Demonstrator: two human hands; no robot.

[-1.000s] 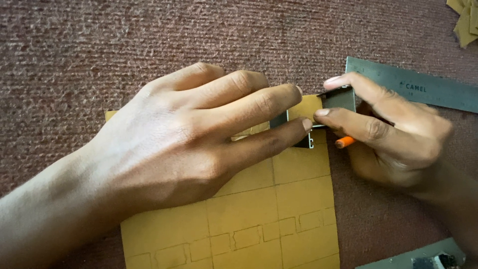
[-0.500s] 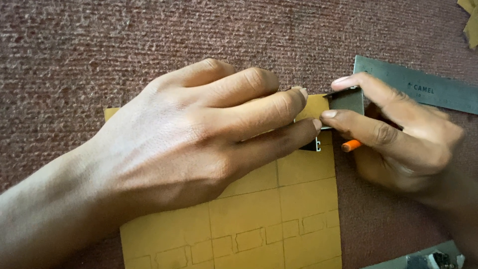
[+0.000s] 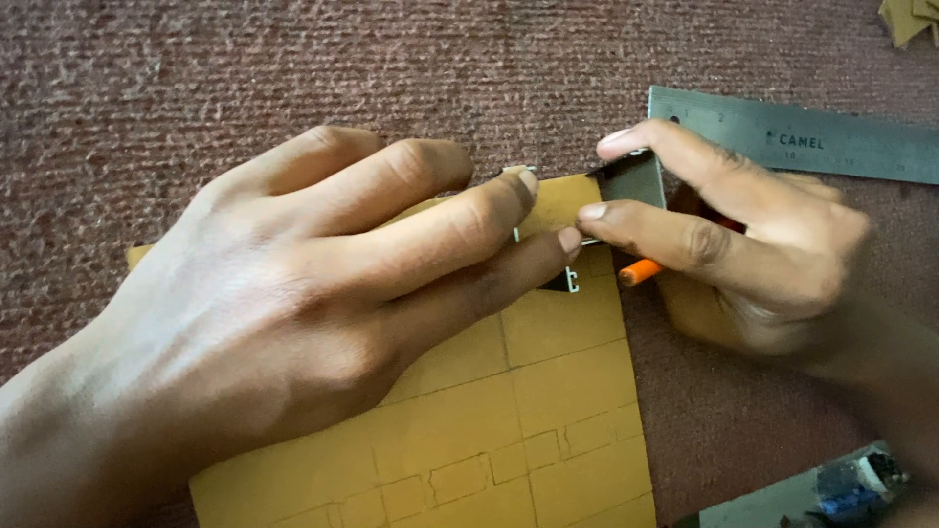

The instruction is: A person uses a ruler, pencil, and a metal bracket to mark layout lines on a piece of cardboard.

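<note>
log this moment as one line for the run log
left hand: flat on yellow card sheet | right hand: pinches small grey metal piece at sheet's top edge, orange tool under fingers | steel ruler: on carpet

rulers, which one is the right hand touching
The small dark square pinched in the right hand on the yellow card; the long steel ruler lies untouched behind.

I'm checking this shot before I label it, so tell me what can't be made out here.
- Head view: the small dark tool pinched by the right hand is mostly covered by its fingers; its kind is unclear.
- The orange tip shows only its end; the rest is under the right hand.
- The cardboard sheet runs under the left hand and off the bottom edge.
- The steel ruler is cut by the right edge.
- Items at the bottom right corner are blurred.
</note>
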